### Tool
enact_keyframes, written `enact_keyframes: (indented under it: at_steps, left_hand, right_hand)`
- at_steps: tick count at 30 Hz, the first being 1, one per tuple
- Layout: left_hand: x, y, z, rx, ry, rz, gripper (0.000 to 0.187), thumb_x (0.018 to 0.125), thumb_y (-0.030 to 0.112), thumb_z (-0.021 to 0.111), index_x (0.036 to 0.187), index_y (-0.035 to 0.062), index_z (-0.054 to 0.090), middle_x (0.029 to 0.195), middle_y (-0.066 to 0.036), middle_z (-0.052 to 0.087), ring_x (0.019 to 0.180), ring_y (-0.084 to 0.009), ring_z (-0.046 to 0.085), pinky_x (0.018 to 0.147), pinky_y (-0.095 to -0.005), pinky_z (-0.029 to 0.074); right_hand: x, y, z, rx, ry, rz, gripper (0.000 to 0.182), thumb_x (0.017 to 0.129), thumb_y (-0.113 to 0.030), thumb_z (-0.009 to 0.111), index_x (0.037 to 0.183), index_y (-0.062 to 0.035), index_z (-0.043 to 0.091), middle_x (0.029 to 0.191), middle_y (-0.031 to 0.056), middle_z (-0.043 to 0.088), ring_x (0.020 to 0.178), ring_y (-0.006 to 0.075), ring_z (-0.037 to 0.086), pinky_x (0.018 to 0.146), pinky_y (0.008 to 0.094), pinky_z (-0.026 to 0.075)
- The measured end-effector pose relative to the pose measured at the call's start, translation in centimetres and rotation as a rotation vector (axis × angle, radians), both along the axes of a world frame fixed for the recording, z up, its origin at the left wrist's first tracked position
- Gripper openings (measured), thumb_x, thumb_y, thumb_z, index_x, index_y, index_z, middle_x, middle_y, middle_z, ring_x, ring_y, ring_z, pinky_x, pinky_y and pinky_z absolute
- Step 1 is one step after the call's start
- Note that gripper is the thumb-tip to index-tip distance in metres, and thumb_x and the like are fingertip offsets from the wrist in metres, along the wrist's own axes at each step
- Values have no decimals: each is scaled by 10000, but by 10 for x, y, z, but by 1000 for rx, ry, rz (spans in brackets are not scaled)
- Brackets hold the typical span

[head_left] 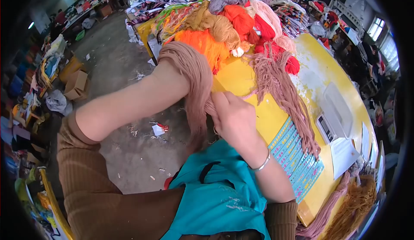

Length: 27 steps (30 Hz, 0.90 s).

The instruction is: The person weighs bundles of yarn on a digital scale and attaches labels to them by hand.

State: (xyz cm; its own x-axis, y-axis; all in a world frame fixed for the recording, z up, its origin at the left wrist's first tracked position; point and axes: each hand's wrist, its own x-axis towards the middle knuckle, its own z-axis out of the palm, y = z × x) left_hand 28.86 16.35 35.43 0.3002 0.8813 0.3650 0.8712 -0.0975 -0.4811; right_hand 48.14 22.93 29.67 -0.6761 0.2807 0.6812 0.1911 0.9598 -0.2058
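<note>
A dusty-pink yarn skein (196, 72) is looped over the end of my left forearm (133, 93), its strands hanging down toward the floor. The skein covers my left hand, so its fingers are hidden. Close by, my right hand (235, 115) is closed, pinching strands of the same yarn between thumb and fingers. A silver bracelet (262, 161) circles my right wrist. Beyond my right hand, more loose dusty-pink yarn (280, 85) stretches along the yellow table (235, 76). Patterned blue strips (297, 158) lie beside that yarn.
Orange yarn (202, 46), red yarn (237, 18) and other colours are heaped at the table's far end. A digital scale (325, 126) with a clear tray stands at right, near paper sheets (343, 156). Brown yarn (355, 205) hangs at the near right. A cardboard box (77, 85) sits on the left floor.
</note>
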Motion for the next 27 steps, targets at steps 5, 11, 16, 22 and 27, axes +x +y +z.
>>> enact_keyframes:
  at_steps: [5,11,16,22,27]
  left_hand:
    - [-7,-2,-52,-1038,-57,19,533,722,360,751,1117,66,546,1130,-142,619,1088,-290,603,905,-450,499]
    - [4,11,-130,-1195,-1421,-770,979,626,522,854,1319,-1,401,1325,-138,442,1273,-225,410,1078,-329,329]
    - [7,68,-156,-1430,-2191,-200,761,764,220,822,1364,45,389,857,-34,607,854,-126,592,772,-241,493]
    - [5,124,-153,-1017,-1122,-77,336,803,193,562,1116,94,638,1068,-100,656,989,-229,615,794,-330,506]
    - [10,87,-201,-1082,-904,488,255,761,288,631,936,106,665,955,-156,683,878,-330,652,747,-411,523]
  right_hand:
    - [-17,13,-15,11,-156,161,134,682,-79,633,784,-61,547,699,107,576,662,317,623,565,423,489]
    - [-9,72,-63,-466,-242,273,314,659,-1,665,960,-39,584,841,160,611,857,382,608,714,430,502]
    - [-12,121,-102,-1085,-105,371,387,728,-15,588,1115,-30,581,978,214,619,938,394,614,794,421,508]
    - [-19,149,-96,-1465,-131,378,756,795,-209,727,1409,-10,332,1245,234,559,1177,350,552,983,395,445]
    - [-34,122,-78,-1333,-383,191,903,767,-331,772,1440,-19,257,1233,258,561,1115,383,590,880,419,506]
